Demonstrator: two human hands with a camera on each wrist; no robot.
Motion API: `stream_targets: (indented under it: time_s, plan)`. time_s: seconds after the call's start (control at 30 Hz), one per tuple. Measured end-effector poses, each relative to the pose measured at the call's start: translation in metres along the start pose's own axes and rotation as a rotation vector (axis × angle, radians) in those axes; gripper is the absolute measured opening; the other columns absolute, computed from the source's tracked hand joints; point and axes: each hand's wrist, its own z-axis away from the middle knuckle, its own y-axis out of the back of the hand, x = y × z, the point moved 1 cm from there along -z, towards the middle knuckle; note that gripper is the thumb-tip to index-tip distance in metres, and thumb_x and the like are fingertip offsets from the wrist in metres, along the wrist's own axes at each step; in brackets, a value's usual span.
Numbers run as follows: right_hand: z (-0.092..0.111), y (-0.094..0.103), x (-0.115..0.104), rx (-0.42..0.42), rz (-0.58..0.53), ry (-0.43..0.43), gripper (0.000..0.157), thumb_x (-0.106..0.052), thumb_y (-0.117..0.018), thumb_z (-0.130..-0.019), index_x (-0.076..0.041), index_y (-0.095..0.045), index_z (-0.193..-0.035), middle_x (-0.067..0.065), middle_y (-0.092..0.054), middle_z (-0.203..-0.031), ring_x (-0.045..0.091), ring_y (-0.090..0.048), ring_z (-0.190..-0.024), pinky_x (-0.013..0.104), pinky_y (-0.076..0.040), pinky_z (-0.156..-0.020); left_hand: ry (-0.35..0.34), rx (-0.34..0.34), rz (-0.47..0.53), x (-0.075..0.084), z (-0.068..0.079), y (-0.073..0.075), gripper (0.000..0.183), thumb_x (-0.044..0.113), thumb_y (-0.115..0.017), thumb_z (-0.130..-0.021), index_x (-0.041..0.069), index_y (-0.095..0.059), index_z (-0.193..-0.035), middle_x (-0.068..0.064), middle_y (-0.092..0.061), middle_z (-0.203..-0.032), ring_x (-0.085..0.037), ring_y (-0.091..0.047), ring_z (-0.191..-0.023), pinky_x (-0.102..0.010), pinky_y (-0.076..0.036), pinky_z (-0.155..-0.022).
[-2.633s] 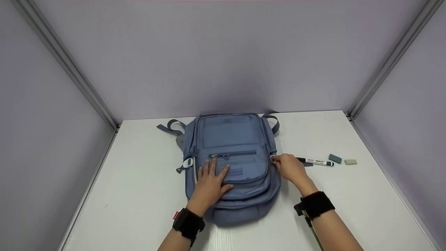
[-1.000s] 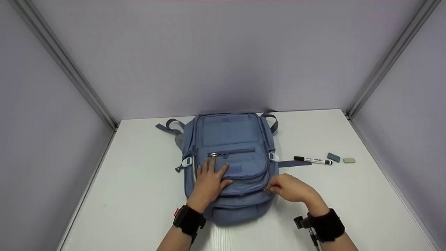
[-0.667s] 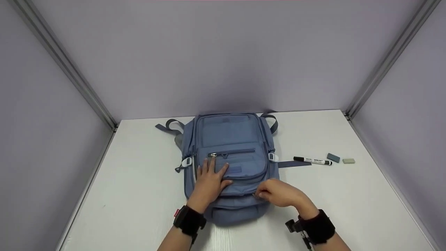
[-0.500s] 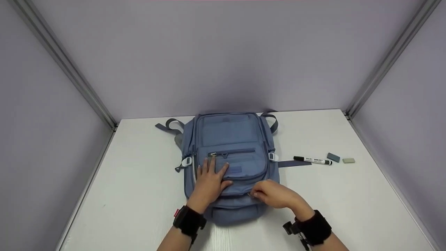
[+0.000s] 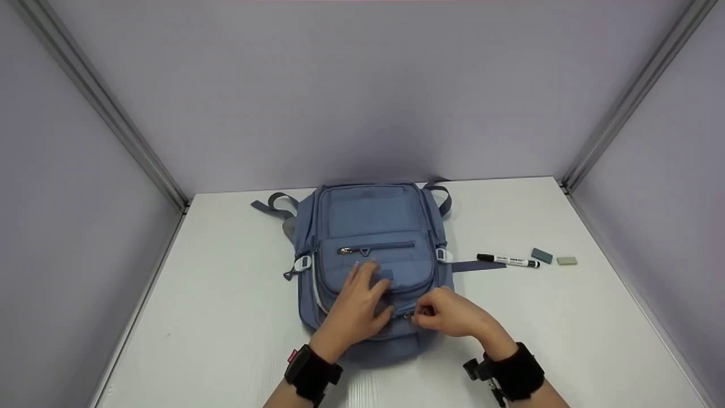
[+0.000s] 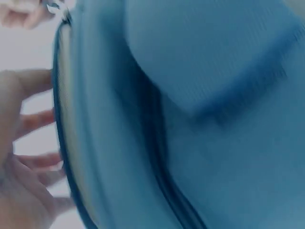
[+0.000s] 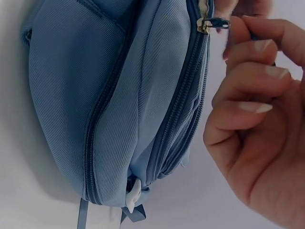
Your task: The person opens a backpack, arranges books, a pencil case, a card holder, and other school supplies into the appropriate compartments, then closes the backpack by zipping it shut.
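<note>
A blue backpack (image 5: 371,212) lies on its back on the white table, its front pockets up. My right hand (image 5: 450,311) pinches a zipper pull (image 7: 219,23) at the lower edge of a front pocket. In the right wrist view the metal slider (image 7: 204,26) shows beside those fingertips, with the zipper teeth meshed below it. My left hand (image 5: 354,309) is over the lower front of the backpack, fingers spread and slightly bent, holding nothing. In the left wrist view, an unzipped edge (image 6: 66,119) runs along the left hand's fingers (image 6: 35,121).
A black-and-white marker (image 5: 508,260) lies right of the backpack beside a loose strap (image 5: 478,266). Beyond it are a dark blue block (image 5: 542,255) and a pale green block (image 5: 567,260). Grey panels (image 5: 362,90) wall the table at the back and both sides.
My right hand has come from the backpack's right side down round the pocket's corner to its lower edge. My left hand has lifted from lying flat and shifted right.
</note>
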Motion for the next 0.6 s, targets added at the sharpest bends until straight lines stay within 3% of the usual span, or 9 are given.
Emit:
stream_targets:
  time_s: [0.1, 0.2, 0.27, 0.4, 0.5, 0.6]
  plan:
    - [0.0, 0.0, -0.002, 0.024, -0.02, -0.009, 0.019, -0.014, -0.069, -0.09, -0.016, -0.067, -0.072, -0.015, -0.047, -0.059, 0.0, -0.041, -0.05, 0.02, -0.035, -0.049, -0.076, 0.022, -0.038, 0.018, -0.002, -0.002, 0.034, 0.044, -0.075, -0.081, 0.015, -0.061, -0.093, -0.005, -0.052, -0.103, -0.024, -0.05, -0.101, -0.045, -0.04, -0.091]
    - [-0.001, 0.001, -0.006, 0.061, -0.025, -0.007, 0.023, -0.017, -0.071, -0.09, -0.017, -0.063, -0.068, -0.015, -0.045, -0.058, 0.0, -0.04, -0.049, 0.02, -0.033, -0.048, -0.091, 0.014, -0.112, 0.032, -0.004, -0.006, 0.04, 0.052, -0.075, -0.079, 0.018, -0.056, -0.081, 0.001, -0.05, -0.083, -0.018, -0.049, -0.081, -0.038, -0.039, -0.077]
    - [-0.002, 0.0, -0.008, 0.087, -0.018, 0.008, 0.025, -0.016, -0.071, -0.088, -0.017, -0.06, -0.066, -0.015, -0.043, -0.058, -0.001, -0.039, -0.049, 0.019, -0.031, -0.048, -0.087, 0.018, -0.131, 0.038, -0.006, -0.011, 0.039, 0.049, -0.077, -0.079, 0.018, -0.054, -0.074, 0.003, -0.05, -0.074, -0.016, -0.049, -0.071, -0.035, -0.037, -0.071]
    - [-0.002, -0.004, -0.01, 0.117, -0.019, 0.055, 0.025, -0.014, -0.072, -0.086, -0.017, -0.056, -0.066, -0.016, -0.042, -0.059, -0.002, -0.039, -0.051, 0.018, -0.031, -0.049, -0.075, 0.038, -0.136, 0.045, -0.008, -0.017, 0.034, 0.035, -0.078, -0.079, 0.017, -0.052, -0.067, 0.004, -0.05, -0.063, -0.014, -0.05, -0.059, -0.033, -0.038, -0.064]
    - [0.0, -0.006, -0.008, 0.117, -0.035, 0.084, 0.016, -0.012, -0.076, -0.083, -0.015, -0.063, -0.074, -0.013, -0.048, -0.063, 0.0, -0.044, -0.055, 0.019, -0.037, -0.05, -0.051, 0.03, -0.102, 0.044, -0.007, -0.018, 0.03, 0.028, -0.079, -0.08, 0.017, -0.054, -0.067, 0.004, -0.051, -0.063, -0.014, -0.051, -0.059, -0.032, -0.038, -0.063]
    - [0.003, -0.008, -0.002, 0.15, 0.057, 0.082, 0.017, -0.007, -0.081, -0.077, -0.013, -0.07, -0.089, -0.009, -0.057, -0.075, 0.006, -0.052, -0.065, 0.024, -0.044, -0.058, -0.021, -0.004, -0.045, 0.041, -0.004, -0.017, 0.024, 0.025, -0.076, -0.085, 0.017, -0.059, -0.071, 0.004, -0.053, -0.065, -0.013, -0.052, -0.06, -0.031, -0.038, -0.061]
